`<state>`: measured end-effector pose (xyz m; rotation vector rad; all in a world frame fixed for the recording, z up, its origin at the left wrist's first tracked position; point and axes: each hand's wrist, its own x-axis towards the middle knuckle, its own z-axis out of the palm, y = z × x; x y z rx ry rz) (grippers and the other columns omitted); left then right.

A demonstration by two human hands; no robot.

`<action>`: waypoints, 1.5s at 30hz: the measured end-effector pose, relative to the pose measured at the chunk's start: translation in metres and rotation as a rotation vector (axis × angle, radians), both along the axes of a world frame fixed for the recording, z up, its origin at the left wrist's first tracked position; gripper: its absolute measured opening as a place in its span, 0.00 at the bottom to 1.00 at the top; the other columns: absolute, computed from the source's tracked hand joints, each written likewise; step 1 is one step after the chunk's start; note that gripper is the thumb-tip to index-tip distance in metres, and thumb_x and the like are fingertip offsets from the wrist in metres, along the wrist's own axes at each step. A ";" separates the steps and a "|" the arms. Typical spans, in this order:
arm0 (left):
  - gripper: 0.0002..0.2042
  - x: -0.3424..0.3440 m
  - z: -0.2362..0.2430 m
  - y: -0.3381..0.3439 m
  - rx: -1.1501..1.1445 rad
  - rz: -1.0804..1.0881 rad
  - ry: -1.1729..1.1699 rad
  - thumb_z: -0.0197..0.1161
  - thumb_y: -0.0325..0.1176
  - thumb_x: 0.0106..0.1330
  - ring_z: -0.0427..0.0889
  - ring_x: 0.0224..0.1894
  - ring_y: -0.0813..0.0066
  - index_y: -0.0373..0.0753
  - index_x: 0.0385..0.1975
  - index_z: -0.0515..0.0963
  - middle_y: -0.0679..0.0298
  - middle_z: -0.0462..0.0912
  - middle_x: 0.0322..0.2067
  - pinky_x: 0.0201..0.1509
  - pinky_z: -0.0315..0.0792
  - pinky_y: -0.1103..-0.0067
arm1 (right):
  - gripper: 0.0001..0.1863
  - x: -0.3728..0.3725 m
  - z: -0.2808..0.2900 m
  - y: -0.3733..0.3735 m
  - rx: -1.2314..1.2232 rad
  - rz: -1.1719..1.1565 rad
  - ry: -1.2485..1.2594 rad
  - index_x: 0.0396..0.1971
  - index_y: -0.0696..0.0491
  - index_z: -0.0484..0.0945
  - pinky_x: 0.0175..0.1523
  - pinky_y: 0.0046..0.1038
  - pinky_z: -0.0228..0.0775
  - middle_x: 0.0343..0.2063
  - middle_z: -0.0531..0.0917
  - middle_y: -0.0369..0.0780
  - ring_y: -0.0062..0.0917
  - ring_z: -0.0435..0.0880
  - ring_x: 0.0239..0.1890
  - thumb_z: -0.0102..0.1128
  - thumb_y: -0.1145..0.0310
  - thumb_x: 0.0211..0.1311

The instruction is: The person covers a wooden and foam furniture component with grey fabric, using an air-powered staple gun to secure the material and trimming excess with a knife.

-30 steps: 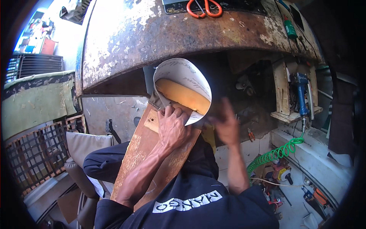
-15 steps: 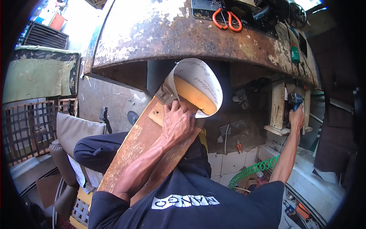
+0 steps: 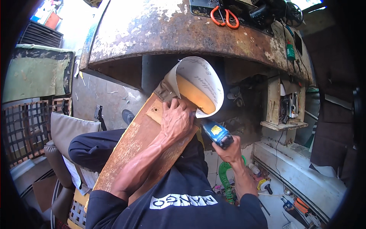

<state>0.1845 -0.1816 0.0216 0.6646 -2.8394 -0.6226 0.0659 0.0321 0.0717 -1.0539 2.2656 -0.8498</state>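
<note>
My left hand [image 3: 176,121], fingers curled, grips the cover piece at the top of a long worn wooden board [image 3: 143,139] lying across my lap. The piece has brown outer material [image 3: 168,86] and a curled pale backing [image 3: 206,72], with yellow foam [image 3: 194,93] inside it. My right hand [image 3: 228,149] is closed around a blue pneumatic staple gun [image 3: 215,130], whose nose is by the board's upper right edge, just below the curled piece. The nose's exact contact is unclear. A green coiled hose [image 3: 225,175] hangs below the gun.
A worn bench [image 3: 164,38] spans the top, with orange-handled scissors [image 3: 225,17] and a black machine [image 3: 278,15]. At right hangs a wooden tool holder [image 3: 284,107]. Tools [image 3: 301,206] lie on the lower right floor. A grey padded seat [image 3: 76,133] is at left.
My right hand has reached to the tool holder, taken the blue gun and brought it left to the board. My left hand has stayed on the cover piece.
</note>
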 end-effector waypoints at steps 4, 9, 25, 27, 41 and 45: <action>0.12 0.002 -0.001 -0.003 0.009 0.024 0.004 0.71 0.39 0.52 0.76 0.52 0.60 0.40 0.32 0.86 0.61 0.84 0.39 0.56 0.63 0.59 | 0.14 -0.002 0.000 -0.018 0.000 -0.068 -0.091 0.22 0.57 0.82 0.37 0.38 0.80 0.21 0.86 0.46 0.41 0.88 0.25 0.74 0.61 0.48; 0.11 0.003 -0.004 -0.002 0.005 0.053 0.043 0.66 0.40 0.60 0.76 0.50 0.60 0.39 0.32 0.86 0.60 0.84 0.38 0.55 0.63 0.60 | 0.14 -0.015 -0.006 -0.033 0.086 -0.039 -0.099 0.23 0.58 0.82 0.36 0.38 0.79 0.20 0.86 0.46 0.40 0.88 0.24 0.73 0.63 0.48; 0.12 0.001 -0.001 -0.005 0.005 0.062 0.072 0.65 0.40 0.62 0.75 0.53 0.60 0.39 0.36 0.87 0.59 0.83 0.39 0.58 0.63 0.59 | 0.17 -0.033 -0.007 -0.057 0.241 -0.061 -0.190 0.32 0.61 0.84 0.43 0.41 0.80 0.26 0.86 0.54 0.48 0.90 0.37 0.68 0.61 0.50; 0.12 0.004 -0.003 -0.007 -0.011 0.060 0.083 0.66 0.40 0.61 0.75 0.52 0.61 0.40 0.37 0.87 0.59 0.83 0.40 0.57 0.63 0.59 | 0.17 -0.026 -0.010 -0.045 0.092 -0.064 -0.225 0.33 0.61 0.84 0.43 0.39 0.80 0.26 0.88 0.51 0.43 0.91 0.35 0.68 0.62 0.50; 0.12 0.001 0.009 -0.009 0.064 0.053 -0.058 0.67 0.40 0.62 0.73 0.54 0.57 0.39 0.37 0.87 0.56 0.80 0.42 0.57 0.63 0.60 | 0.17 -0.021 0.000 -0.060 0.270 -0.044 -0.222 0.28 0.63 0.81 0.41 0.41 0.80 0.23 0.86 0.53 0.48 0.89 0.34 0.67 0.61 0.51; 0.12 0.002 0.000 -0.008 0.029 0.076 0.029 0.68 0.41 0.62 0.73 0.54 0.57 0.38 0.36 0.87 0.56 0.80 0.42 0.57 0.63 0.60 | 0.18 -0.027 0.003 -0.054 0.241 -0.037 -0.267 0.31 0.61 0.83 0.44 0.42 0.79 0.25 0.86 0.54 0.48 0.89 0.36 0.66 0.59 0.51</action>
